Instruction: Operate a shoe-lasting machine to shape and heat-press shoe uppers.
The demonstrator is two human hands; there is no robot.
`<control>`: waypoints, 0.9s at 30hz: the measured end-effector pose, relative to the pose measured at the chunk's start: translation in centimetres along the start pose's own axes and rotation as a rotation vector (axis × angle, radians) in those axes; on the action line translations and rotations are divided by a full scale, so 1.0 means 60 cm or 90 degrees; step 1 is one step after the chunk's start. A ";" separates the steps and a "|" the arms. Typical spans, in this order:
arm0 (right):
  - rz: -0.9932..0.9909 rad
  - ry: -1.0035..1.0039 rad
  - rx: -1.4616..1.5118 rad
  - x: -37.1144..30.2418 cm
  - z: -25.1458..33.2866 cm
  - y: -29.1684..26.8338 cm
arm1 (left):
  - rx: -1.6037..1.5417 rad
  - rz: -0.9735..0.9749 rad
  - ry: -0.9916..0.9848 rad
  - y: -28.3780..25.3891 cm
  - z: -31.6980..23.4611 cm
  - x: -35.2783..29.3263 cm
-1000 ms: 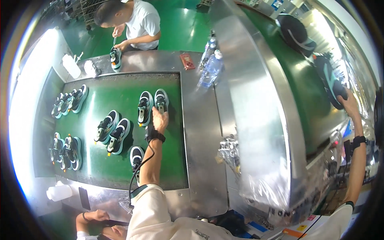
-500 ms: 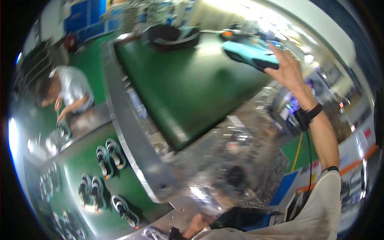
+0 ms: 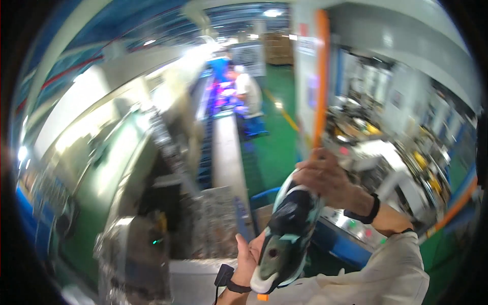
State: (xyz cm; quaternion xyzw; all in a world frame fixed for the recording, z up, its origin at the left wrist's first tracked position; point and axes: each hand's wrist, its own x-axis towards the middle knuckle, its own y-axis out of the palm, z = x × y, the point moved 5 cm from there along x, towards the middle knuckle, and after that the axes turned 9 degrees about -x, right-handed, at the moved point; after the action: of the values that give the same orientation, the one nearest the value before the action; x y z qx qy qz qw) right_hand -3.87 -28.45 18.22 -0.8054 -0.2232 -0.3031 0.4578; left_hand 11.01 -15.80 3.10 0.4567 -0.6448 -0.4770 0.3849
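A dark and teal shoe [image 3: 295, 216] with pale edges slants across the lower middle of the head view. Its near end shows a greenish piece with a round dark hole and a small orange tab. The far end is gripped by my right hand [image 3: 325, 178], whose fingers wrap over it. Beside the near end is my left hand [image 3: 248, 256], its thumb raised and spread from the fingers. The shoe partly covers those fingers, and whether they touch it is unclear. Both wrists wear black bands.
Left of my hands stands a plastic-wrapped machine part [image 3: 134, 259] near a green conveyor belt [image 3: 114, 178]. An orange-edged post [image 3: 320, 76] rises ahead. Machinery [image 3: 396, 168] lines the right side. Farther off, a person [image 3: 249, 94] works along a line with blue-violet light.
My view has swung right, away from the large green belt. My right hand has brought the teal shoe from the belt to close before me, and my left hand has come up beside it.
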 end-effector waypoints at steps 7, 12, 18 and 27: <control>0.059 0.538 0.047 -0.312 -0.032 -0.099 | 0.165 0.004 -0.085 -0.026 0.213 0.179; -0.238 0.934 0.744 -0.587 -0.011 -0.179 | 0.340 -0.043 -0.066 0.016 0.397 0.348; -0.431 1.312 0.404 -0.828 -0.041 -0.238 | 0.812 0.189 -0.093 0.058 0.627 0.472; -0.718 1.228 0.092 -1.017 -0.020 -0.462 | 1.072 0.161 -0.052 -0.063 0.824 0.897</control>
State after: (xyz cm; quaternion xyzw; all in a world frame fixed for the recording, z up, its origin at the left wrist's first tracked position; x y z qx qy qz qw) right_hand -65.57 -21.16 -6.88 0.0117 -0.1253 -0.9511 0.2822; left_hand -49.66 -54.69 -9.60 0.4977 -0.8440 0.1920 -0.0562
